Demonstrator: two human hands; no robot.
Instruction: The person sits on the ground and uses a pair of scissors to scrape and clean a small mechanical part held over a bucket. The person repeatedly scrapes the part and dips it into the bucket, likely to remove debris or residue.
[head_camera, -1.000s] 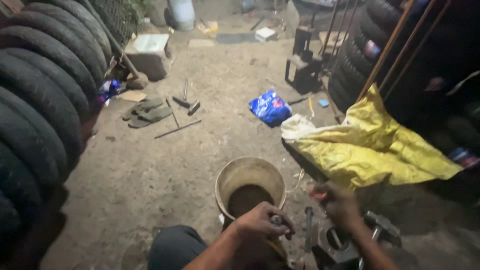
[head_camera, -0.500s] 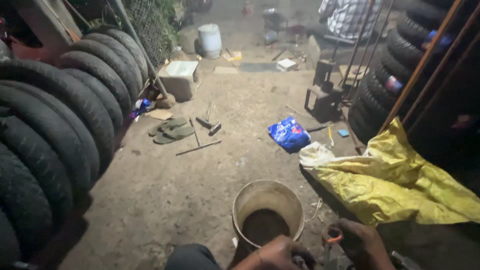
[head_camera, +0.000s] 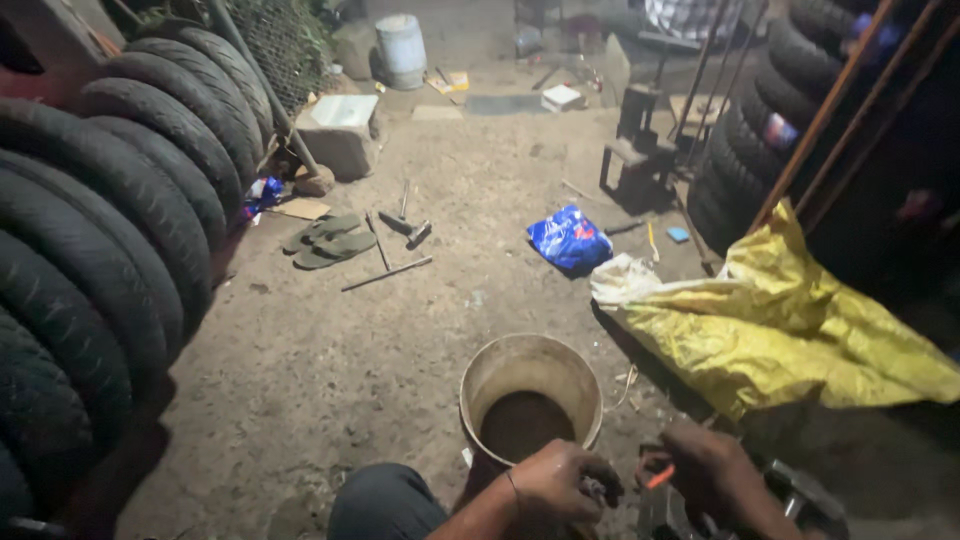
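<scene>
At the bottom edge of my view both hands work over a dark metal part (head_camera: 800, 500) low on the ground, near my knee (head_camera: 385, 505). My left hand (head_camera: 560, 480) is curled, fingers pressed together around something small and dark that I can't make out. My right hand (head_camera: 705, 470) sits just beside it, fingers bent around a thin orange-handled tool (head_camera: 658, 478), probably held low to reach the part.

Just beyond the hands stands a pale bucket (head_camera: 480, 375), upright, holding murky brown liquid in its lower half; I judge it is kept close for dipping. To the right a crumpled yellow sheet (head_camera: 790, 330) lies over something. Farther out lie a blue bag (head_camera: 568, 240), a pair of sandals (head_camera: 330, 240) and a hammer (head_camera: 410, 225). Tyres (head_camera: 120, 220) lean in a row on the left.
</scene>
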